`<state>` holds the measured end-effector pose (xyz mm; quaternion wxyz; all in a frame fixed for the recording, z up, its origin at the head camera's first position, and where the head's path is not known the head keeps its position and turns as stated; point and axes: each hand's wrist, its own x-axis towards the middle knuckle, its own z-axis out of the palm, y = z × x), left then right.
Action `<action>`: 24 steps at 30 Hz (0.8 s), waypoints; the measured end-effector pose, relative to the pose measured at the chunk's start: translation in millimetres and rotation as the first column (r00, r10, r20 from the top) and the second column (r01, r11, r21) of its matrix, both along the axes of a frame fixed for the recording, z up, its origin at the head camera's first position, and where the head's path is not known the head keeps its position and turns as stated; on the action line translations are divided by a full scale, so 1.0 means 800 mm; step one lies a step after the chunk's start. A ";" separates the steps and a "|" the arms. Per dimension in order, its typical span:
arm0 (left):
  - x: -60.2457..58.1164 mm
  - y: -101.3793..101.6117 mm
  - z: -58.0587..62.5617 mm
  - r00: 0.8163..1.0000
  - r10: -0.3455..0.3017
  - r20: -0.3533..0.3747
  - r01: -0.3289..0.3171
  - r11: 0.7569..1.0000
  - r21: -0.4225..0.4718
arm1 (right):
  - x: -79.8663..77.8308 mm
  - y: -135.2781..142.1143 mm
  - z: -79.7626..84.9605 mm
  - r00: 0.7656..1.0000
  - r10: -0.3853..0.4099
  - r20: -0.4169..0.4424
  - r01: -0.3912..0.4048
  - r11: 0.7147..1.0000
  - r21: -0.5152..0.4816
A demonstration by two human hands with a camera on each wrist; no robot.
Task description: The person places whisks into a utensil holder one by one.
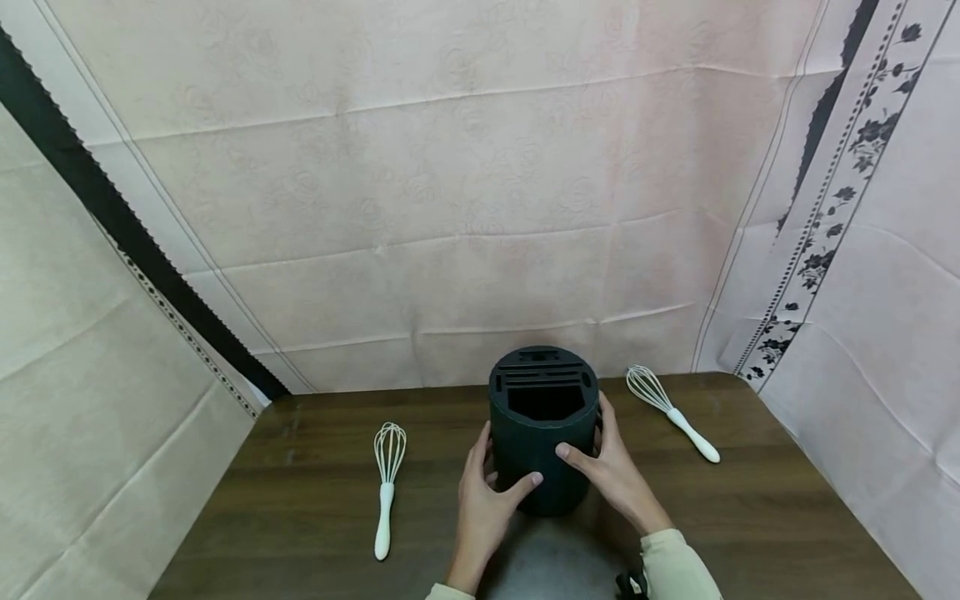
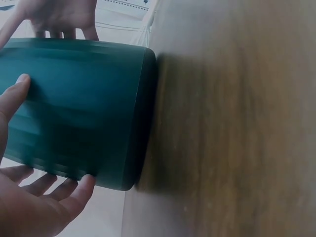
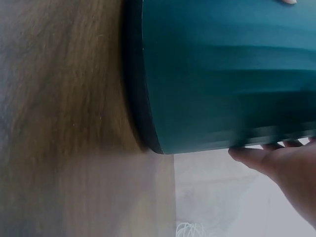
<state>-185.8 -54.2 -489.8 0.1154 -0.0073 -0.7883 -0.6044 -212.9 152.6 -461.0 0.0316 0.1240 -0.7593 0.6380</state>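
A dark green cylindrical knife holder (image 1: 525, 446) stands upright towards the back of the table, with slots and a larger opening in its top. My left hand (image 1: 483, 504) grips its left side, thumb across the front. On the opposite side my right hand (image 1: 618, 475) holds it the same way, its thumb on the front and its other fingers partly hidden behind. In the left wrist view the fingertips of both hands press the smooth wall of the holder (image 2: 94, 108). The dark base of the holder (image 3: 212, 79) is right at the table surface in the right wrist view.
One white-handled whisk (image 1: 384, 492) lies left of the holder, wires pointing back. Another whisk (image 1: 675, 412) lies slanted on the right near the back edge. The brown wooden table (image 1: 300, 500) ends at a pale cloth backdrop (image 1: 450, 208), with cloth at both sides too.
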 end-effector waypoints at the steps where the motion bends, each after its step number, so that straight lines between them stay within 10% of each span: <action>1: 0.000 -0.001 0.000 1.000 0.004 0.004 -0.004 1.000 -0.001 | -0.001 -0.001 0.000 1.000 0.006 0.006 -0.006 1.000 -0.003; 15: -0.009 -0.015 0.004 1.000 -0.005 -0.022 0.005 1.000 -0.004 | -0.016 -0.012 0.010 0.999 0.029 -0.014 -0.029 1.000 0.008; 24: -0.010 -0.012 -0.003 1.000 0.005 -0.016 -0.004 1.000 0.004 | -0.036 -0.002 0.041 0.982 0.069 -0.175 -0.048 0.992 0.120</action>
